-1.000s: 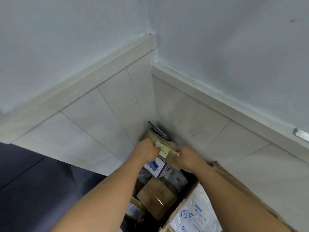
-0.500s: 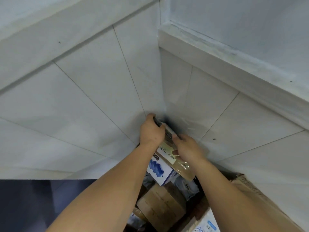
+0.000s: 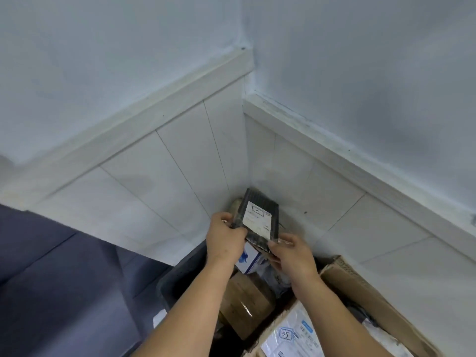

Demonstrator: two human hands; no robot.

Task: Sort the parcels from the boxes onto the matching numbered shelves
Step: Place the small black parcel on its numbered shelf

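Reading the label [image 3: 257, 219] seems the step in hand: a dark parcel [image 3: 259, 199] is held tilted above the grey bin [image 3: 177, 276] in the wall corner, label up. The left hand [image 3: 225, 239] curls its fingers round the left edge and the right hand [image 3: 293, 253] pinches the near corner. Next comes finding the matching shelf, none being in view.

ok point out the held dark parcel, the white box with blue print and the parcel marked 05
dark parcel [image 3: 258, 219], head view, on its white label
white box with blue print [image 3: 247, 259], head view, on its printed face
parcel marked 05 [image 3: 296, 337], head view, beside the handwritten 05
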